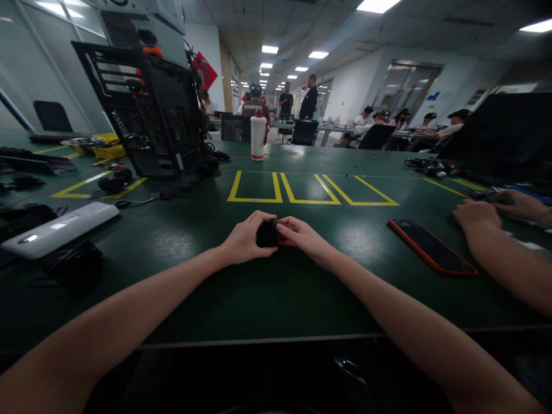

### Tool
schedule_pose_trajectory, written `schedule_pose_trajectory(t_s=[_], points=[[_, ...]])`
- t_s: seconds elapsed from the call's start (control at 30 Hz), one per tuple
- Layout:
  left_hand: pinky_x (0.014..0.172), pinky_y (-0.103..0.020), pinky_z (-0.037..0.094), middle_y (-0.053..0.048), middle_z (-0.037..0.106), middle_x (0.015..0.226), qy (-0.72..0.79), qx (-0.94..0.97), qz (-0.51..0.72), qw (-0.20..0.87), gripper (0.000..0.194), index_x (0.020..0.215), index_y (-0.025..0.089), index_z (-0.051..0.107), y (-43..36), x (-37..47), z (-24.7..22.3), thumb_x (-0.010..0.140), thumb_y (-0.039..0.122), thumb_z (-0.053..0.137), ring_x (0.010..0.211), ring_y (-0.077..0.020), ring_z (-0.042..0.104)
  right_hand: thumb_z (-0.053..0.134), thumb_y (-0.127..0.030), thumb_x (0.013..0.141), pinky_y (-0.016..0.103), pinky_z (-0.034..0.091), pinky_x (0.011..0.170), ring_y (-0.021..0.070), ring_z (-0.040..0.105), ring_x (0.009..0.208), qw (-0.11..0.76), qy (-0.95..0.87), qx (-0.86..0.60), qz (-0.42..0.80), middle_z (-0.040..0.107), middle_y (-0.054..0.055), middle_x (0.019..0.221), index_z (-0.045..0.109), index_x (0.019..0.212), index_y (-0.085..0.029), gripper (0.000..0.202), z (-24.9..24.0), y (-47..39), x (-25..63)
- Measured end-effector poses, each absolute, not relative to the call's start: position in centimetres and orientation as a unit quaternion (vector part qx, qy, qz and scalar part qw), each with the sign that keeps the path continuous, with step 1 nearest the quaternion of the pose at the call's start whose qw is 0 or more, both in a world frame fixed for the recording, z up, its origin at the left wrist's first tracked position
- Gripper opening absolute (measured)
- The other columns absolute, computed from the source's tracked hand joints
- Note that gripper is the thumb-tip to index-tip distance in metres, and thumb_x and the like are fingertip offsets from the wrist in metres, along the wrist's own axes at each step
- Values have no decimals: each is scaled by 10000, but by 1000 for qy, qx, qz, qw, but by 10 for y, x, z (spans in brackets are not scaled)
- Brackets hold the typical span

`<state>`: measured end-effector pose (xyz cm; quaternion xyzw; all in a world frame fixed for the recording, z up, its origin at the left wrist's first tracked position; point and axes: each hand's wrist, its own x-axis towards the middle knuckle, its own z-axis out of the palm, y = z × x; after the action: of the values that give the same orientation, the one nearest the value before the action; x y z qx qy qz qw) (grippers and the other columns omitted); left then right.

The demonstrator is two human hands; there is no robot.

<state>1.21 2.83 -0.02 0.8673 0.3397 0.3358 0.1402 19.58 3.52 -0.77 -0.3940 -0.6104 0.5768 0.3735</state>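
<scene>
A small black object is held between my two hands, low over the green table. My left hand curls round it from the left, thumb below and fingers above. From the right, the fingertips of my right hand pinch its right side. What the object is cannot be made out, as the fingers cover part of it. Beyond the hands lie yellow tape outlines on the table.
An orange-edged phone lies right of my hands, near another person's hands. A white bottle stands at the back. On the left are an open black computer case, a white power strip and cables.
</scene>
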Motion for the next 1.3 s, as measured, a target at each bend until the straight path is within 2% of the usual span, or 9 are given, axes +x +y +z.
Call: schedule_pose_trajectory(t_s=[0.13, 0.3, 0.43, 0.57, 0.7, 0.83, 0.93, 1.1, 1.3], points=[[817, -334, 447, -54, 493, 1086, 341, 867, 336, 139, 555, 1128, 198, 412, 27, 13, 0, 641, 290, 661, 984, -207, 518, 580, -348, 756, 328, 495, 729, 126, 578, 756, 366, -625, -385, 571, 571, 14, 827, 507, 875, -191, 210, -7, 34, 197], [801, -331, 450, -44, 499, 1065, 344, 865, 337, 142, 548, 1125, 210, 417, 27, 13, 1, 642, 297, 661, 961, -204, 525, 687, -218, 651, 323, 468, 795, 128, 567, 829, 384, -670, -351, 530, 564, 1, 896, 521, 913, -208, 310, -5, 34, 200], [800, -336, 450, -47, 498, 1076, 346, 864, 336, 145, 557, 1128, 213, 414, 27, 13, 1, 636, 293, 664, 966, -208, 526, 656, -305, 692, 347, 473, 808, 146, 568, 859, 378, -638, -371, 559, 569, 25, 920, 519, 952, -200, 311, -7, 36, 200], [820, -335, 443, -52, 491, 1097, 338, 866, 342, 138, 563, 1130, 202, 409, 28, 12, -1, 635, 289, 664, 990, -206, 516, 555, -393, 768, 339, 488, 790, 129, 578, 811, 378, -601, -393, 585, 573, 26, 878, 518, 882, -189, 237, -11, 38, 198], [822, -328, 440, -47, 494, 1085, 336, 868, 340, 132, 561, 1128, 198, 409, 29, 13, -1, 639, 303, 663, 985, -197, 514, 595, -342, 745, 312, 497, 742, 113, 575, 759, 374, -615, -382, 579, 572, 6, 822, 521, 863, -191, 205, -9, 37, 199], [807, -323, 447, -44, 496, 1069, 339, 868, 339, 131, 548, 1117, 202, 411, 28, 13, -1, 641, 309, 660, 970, -196, 520, 671, -265, 677, 303, 492, 756, 111, 577, 778, 387, -625, -357, 576, 575, 2, 859, 533, 897, -197, 268, -6, 35, 200], [800, -329, 452, -46, 494, 1081, 344, 867, 335, 135, 551, 1125, 210, 406, 28, 13, 0, 644, 307, 657, 970, -204, 524, 665, -288, 685, 317, 490, 782, 117, 584, 792, 384, -603, -370, 593, 582, 16, 876, 533, 910, -187, 280, -5, 35, 200], [776, -326, 462, -52, 489, 1096, 347, 867, 331, 138, 563, 1140, 214, 398, 27, 13, -1, 647, 305, 654, 958, -207, 530, 596, -368, 740, 327, 496, 766, 119, 583, 754, 379, -585, -397, 597, 585, 20, 806, 532, 818, -172, 220, -8, 37, 198], [755, -319, 465, -50, 497, 1073, 345, 867, 334, 136, 550, 1123, 207, 410, 27, 12, 0, 644, 310, 658, 939, -203, 533, 668, -261, 684, 314, 490, 773, 119, 580, 794, 383, -622, -356, 583, 581, 4, 850, 536, 895, -194, 258, -7, 35, 202]])
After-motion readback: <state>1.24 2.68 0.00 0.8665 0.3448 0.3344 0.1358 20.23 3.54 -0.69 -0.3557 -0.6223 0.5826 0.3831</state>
